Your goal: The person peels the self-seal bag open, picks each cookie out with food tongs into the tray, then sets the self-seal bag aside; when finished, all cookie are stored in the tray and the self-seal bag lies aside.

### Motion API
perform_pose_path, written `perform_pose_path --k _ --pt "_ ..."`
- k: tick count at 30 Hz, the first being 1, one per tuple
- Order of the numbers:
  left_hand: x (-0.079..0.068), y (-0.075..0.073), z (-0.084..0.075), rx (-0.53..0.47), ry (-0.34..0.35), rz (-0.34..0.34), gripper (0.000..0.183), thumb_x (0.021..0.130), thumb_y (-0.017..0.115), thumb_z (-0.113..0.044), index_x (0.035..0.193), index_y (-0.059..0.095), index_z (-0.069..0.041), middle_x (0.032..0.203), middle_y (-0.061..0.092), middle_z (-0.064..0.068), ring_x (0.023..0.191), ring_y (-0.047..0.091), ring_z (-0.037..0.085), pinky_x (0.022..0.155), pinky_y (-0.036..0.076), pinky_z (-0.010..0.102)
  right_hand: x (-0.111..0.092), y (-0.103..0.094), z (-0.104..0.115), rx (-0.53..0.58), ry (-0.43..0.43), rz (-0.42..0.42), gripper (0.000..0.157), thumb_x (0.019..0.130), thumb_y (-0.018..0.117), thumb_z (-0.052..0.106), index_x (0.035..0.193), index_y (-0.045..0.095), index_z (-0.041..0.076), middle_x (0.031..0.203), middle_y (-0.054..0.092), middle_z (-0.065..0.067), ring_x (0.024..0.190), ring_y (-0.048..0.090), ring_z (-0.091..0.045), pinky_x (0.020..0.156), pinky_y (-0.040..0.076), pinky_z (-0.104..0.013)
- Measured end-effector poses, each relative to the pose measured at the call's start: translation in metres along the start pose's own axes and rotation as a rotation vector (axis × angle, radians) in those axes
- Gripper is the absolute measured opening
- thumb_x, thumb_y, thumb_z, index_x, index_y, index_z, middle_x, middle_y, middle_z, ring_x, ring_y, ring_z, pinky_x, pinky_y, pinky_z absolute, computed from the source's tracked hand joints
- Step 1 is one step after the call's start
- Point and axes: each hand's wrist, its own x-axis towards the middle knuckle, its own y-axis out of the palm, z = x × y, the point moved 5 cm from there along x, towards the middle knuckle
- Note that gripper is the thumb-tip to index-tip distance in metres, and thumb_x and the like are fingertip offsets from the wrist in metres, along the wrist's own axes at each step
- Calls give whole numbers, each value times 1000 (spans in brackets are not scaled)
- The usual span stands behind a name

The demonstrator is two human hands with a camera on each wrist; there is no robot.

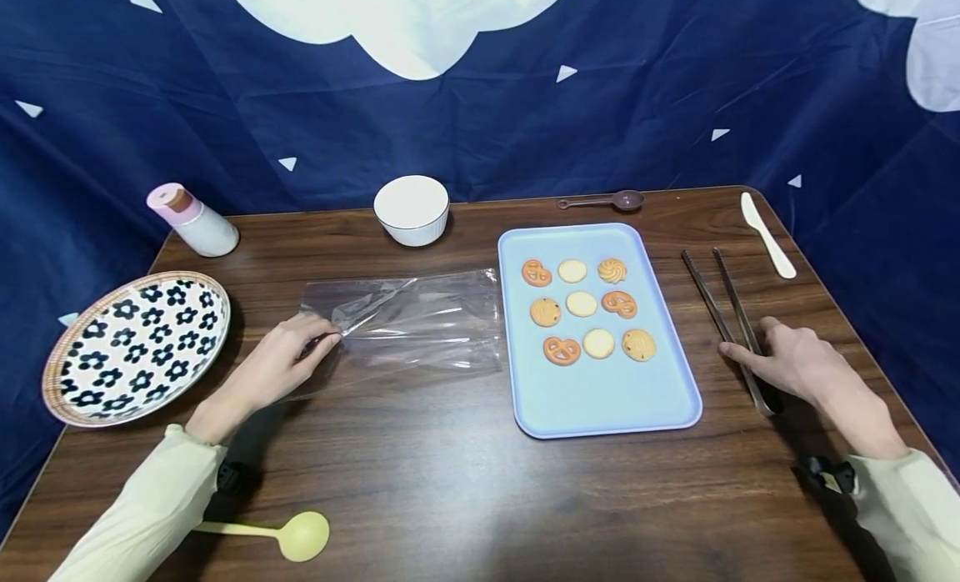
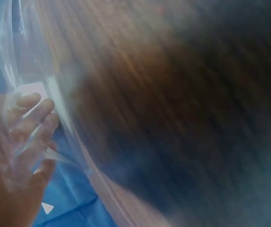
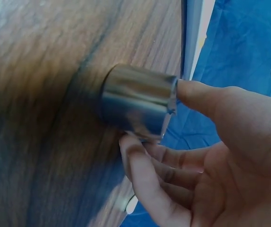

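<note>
A clear plastic bag [image 1: 427, 323] lies flat on the table, its right end against the tray. My left hand [image 1: 288, 357] pinches the bag's left end between thumb and forefinger; the left wrist view shows the hand [image 2: 24, 137] partly through the film. To the right, metal tongs [image 1: 708, 294] lie with their arms spread, tips pointing away. My right hand [image 1: 802, 365] grips them near the bend, thumb on one side and fingers on the other. Up close, the tongs' shiny bent end [image 3: 138, 101] sits between thumb and fingers of the right hand [image 3: 221, 156].
A light blue tray [image 1: 600, 407] bears several cookies and pretzels. A white bowl [image 1: 412, 211] and brown measuring spoon [image 1: 626, 200] stand behind. A flowered plate [image 1: 138, 348] and pink-capped bottle [image 1: 198, 223] are left, a white knife [image 1: 768, 236] far right, a yellow spoon [image 1: 303, 536] in front.
</note>
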Motion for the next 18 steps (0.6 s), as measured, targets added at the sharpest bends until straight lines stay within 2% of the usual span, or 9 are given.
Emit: perform_pose_path --k 4,11,14,18 --pt "0 3 -1 20 17 17 4 89 63 -5 90 66 -6 83 61 1 79 56 19 68 45 40 0 0 -1 12 -7 4 67 89 51 58 100 48 -8 83 59 -28 75 55 -52 58 42 -52" --pt "-2 11 -2 68 51 67 14 86 67 -6 98 64 0 91 57 8 83 54 24 69 45 42 2 -5 0 4 -8 29 71 90 49 57 104 48 -13 92 57 -34 83 54 -55 64 42 -55" --pt "-1 13 -4 94 58 79 18 84 68 -7 100 63 2 91 55 10 82 53 25 68 44 43 3 -12 5 -7 4 -12 75 90 48 58 107 44 -15 97 52 -37 85 50 -58 66 41 -58" --pt "7 11 -10 118 46 79 21 86 67 -10 101 61 3 93 55 12 83 52 28 66 42 45 7 -26 22 44 -28 -157 76 93 44 55 118 37 -16 110 40 -42 89 45 -62 67 37 -64"
